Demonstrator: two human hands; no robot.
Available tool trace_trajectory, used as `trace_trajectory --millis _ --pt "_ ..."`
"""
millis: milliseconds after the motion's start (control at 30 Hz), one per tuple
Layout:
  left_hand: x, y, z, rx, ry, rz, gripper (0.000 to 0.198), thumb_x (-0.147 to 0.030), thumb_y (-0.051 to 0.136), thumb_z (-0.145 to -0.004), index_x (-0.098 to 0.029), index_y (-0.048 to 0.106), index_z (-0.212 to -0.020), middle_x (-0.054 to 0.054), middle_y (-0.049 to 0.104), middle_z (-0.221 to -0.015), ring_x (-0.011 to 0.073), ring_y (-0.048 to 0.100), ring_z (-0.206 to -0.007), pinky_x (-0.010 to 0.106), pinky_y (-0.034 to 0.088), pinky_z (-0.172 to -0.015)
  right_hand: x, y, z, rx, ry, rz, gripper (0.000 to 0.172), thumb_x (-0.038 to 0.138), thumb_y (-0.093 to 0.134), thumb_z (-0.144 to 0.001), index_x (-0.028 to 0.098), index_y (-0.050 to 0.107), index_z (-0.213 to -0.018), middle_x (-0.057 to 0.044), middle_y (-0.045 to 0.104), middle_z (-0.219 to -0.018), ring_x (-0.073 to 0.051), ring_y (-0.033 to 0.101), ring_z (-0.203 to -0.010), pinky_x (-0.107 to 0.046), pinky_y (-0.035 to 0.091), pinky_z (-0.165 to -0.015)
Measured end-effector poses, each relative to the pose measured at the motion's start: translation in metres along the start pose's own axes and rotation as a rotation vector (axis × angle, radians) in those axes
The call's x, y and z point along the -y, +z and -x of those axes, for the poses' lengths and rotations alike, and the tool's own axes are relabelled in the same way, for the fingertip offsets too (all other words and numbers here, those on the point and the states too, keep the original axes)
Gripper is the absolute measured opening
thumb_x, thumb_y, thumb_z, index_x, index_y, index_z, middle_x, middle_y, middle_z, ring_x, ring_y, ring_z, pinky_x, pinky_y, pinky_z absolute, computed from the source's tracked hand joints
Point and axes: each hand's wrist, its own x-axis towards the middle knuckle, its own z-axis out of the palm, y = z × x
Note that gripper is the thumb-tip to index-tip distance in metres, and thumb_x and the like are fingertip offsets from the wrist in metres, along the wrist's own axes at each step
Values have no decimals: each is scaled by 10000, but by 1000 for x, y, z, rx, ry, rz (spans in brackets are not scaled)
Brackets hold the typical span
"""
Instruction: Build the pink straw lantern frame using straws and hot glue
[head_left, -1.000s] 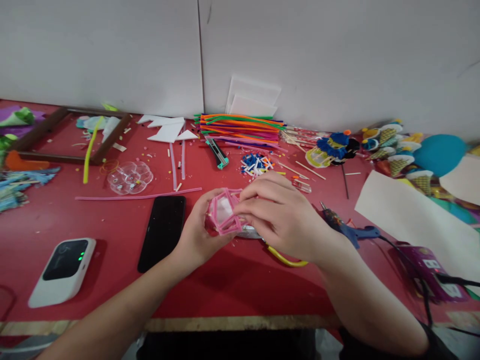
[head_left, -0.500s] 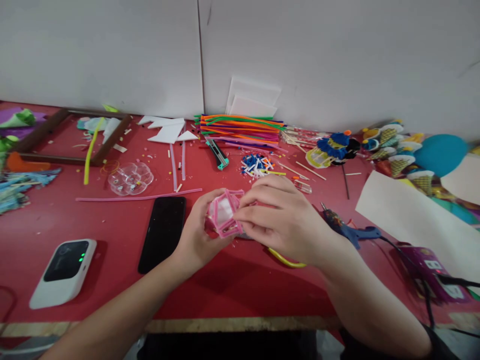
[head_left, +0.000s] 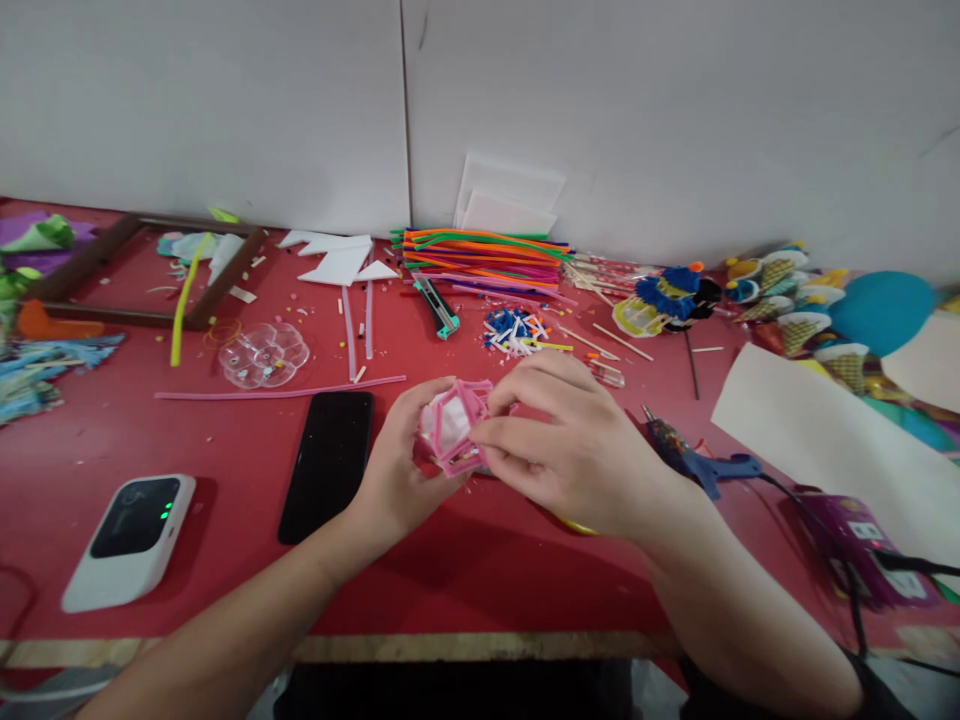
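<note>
My left hand is wrapped round the left side of a small pink pipe-cleaner frame with white material inside it. The thumb and fingers of my right hand are pinched together at the frame's right edge; what exactly sits between those fingertips is hidden. Both hands hover above the red table, in front of a black phone. Partly covered by my right hand, a yellow curved piece shows beneath it.
A blue glue gun lies right of my right hand, its cord running past a purple box. Behind are a utility knife, bundled pipe cleaners and cut bits. On the left are a clear bead tray and a white device.
The pink frame has turned slightly in my hands. Both hands keep nearly the same place and grip; my right hand covers more of the yellow piece.
</note>
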Motion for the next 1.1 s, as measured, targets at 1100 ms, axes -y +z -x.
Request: trace_trajectory --millis 1100 --pt "-4 2 5 -81 -52 228 681 -300 808 -733 -288 499 -1340 91 604 -1348 294 624 -1213 492 532 -1020 -17 -24 1 78 56 -142 133 228 591 -970 195 681 -877 -38 678 -876 -174 586 -831 -348 470 -834"
